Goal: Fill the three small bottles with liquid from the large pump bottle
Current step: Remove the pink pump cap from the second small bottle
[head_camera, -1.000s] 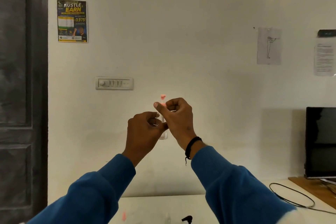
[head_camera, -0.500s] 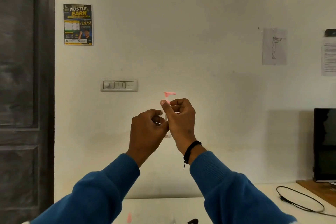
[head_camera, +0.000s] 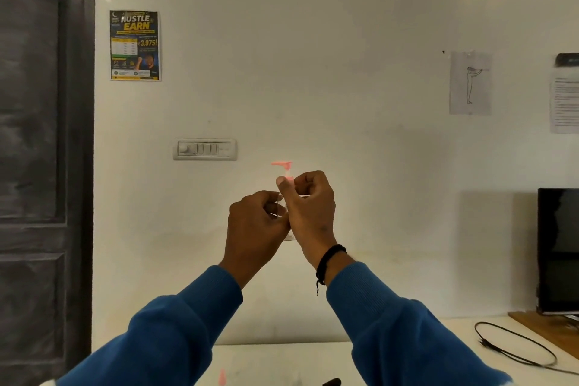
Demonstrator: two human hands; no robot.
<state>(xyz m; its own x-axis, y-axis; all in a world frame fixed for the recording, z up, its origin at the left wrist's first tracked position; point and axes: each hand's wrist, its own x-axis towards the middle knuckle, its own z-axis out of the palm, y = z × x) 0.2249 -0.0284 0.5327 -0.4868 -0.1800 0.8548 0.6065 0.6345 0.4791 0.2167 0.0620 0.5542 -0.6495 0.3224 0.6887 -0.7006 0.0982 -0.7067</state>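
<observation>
Desk (head_camera: 282, 357) edge runs along the bottom of the view, well below the raised arms, so a dropped bottle would fall a long way and could bounce or spill. Both hands are held up in front of the wall. The left hand (head_camera: 255, 222) is curled round the clear body of a small bottle (head_camera: 289, 236), mostly hidden behind the fingers. The right hand (head_camera: 308, 210) pinches the pink collar under the pump top (head_camera: 283, 164), apparently screwing it. Turned crooked, the thread could cross and the bottle would leak later. A slack left grip would let the smooth body spin or slip. Whether liquid is inside cannot be told. A pink tip (head_camera: 222, 376) shows on the desk below.
</observation>
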